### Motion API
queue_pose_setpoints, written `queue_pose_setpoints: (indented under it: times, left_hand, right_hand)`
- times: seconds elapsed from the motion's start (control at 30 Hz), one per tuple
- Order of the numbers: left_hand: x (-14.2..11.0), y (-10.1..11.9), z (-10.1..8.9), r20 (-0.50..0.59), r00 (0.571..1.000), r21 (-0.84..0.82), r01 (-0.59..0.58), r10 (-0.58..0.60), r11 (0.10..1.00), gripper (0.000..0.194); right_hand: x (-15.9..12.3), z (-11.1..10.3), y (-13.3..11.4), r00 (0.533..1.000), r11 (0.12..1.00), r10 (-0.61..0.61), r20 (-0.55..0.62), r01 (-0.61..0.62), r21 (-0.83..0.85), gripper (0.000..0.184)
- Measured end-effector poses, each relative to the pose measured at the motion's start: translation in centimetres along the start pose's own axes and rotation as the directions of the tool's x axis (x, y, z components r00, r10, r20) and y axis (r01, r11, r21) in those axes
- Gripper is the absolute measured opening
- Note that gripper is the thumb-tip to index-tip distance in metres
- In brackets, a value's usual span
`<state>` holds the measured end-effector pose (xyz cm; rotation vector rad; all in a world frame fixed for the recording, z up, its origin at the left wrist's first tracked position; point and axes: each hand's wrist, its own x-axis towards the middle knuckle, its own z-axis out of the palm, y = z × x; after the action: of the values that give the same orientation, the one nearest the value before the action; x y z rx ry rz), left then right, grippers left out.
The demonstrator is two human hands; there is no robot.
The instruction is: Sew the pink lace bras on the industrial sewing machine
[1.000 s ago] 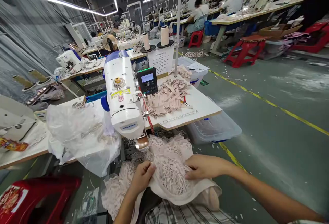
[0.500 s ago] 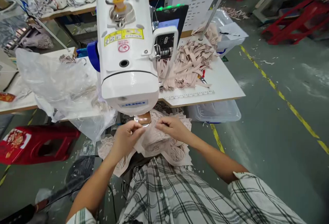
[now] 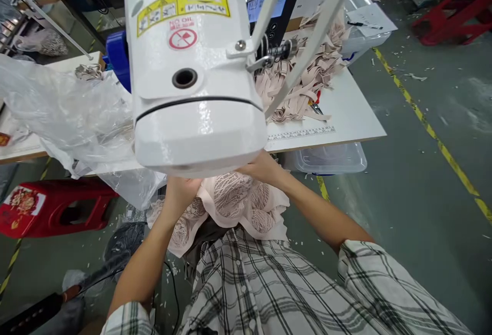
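Note:
A pale pink lace bra (image 3: 230, 199) lies under the front of the white sewing machine (image 3: 200, 135), with more lace cups spread over my lap. My left hand (image 3: 180, 195) is at the bra's left edge, its thumb pressed against the fabric and its fingertips under the machine head. On the other side, my right hand (image 3: 265, 168) reaches in beneath the machine head, which hides its fingers. The needle area is covered by the head too.
Beige fabric strips (image 3: 307, 78) are heaped on the table's right side, near a printed ruler (image 3: 303, 133). Clear plastic sheeting (image 3: 73, 104) covers the left side. A red stool (image 3: 57, 207) stands lower left, and a clear bin (image 3: 330, 158) sits below the table.
My view has moved nearer the machine, whose head now looks larger. Both hands have gone forward from in front of the machine to partly under its head.

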<state>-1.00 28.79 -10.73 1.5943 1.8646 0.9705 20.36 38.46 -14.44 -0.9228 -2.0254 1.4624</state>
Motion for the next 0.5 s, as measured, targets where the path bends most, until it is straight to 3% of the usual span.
queue_pose_setpoints:
  times: [0.17,0.27,0.3,0.37,0.43,0.5]
  left_hand:
    - [0.1,0.0,0.1,-0.008,1.000,0.010,-0.030,0.030,1.000,0.008]
    - [0.2,0.3,-0.2,0.024,0.999,-0.001,-0.047,0.047,0.999,0.010]
    - [0.2,0.3,-0.4,0.037,0.998,0.002,-0.052,0.052,0.999,0.011]
    - [0.2,0.0,-0.7,0.049,0.998,0.025,-0.046,0.044,0.999,0.011]
    - [0.1,-0.4,-1.0,0.047,0.999,0.071,-0.014,0.010,0.997,0.011]
    - [0.1,-0.9,-1.2,0.034,0.999,0.131,0.024,-0.029,0.991,0.014]
  right_hand:
    - [0.2,0.3,1.7,0.996,0.999,0.012,-0.083,-0.009,0.037,0.040]
    - [-1.0,2.0,4.4,0.982,0.985,0.104,-0.154,-0.081,0.152,0.065]
    - [-1.7,2.8,5.5,0.983,0.970,0.139,-0.120,-0.111,0.218,0.078]
    - [-3.5,4.2,7.2,0.983,0.920,0.168,0.075,-0.183,0.345,0.093]
    - [-5.6,5.3,8.3,0.936,0.873,0.142,0.323,-0.272,0.404,0.086]
    - [-7.5,5.9,8.7,0.870,0.831,0.139,0.472,-0.362,0.422,0.064]
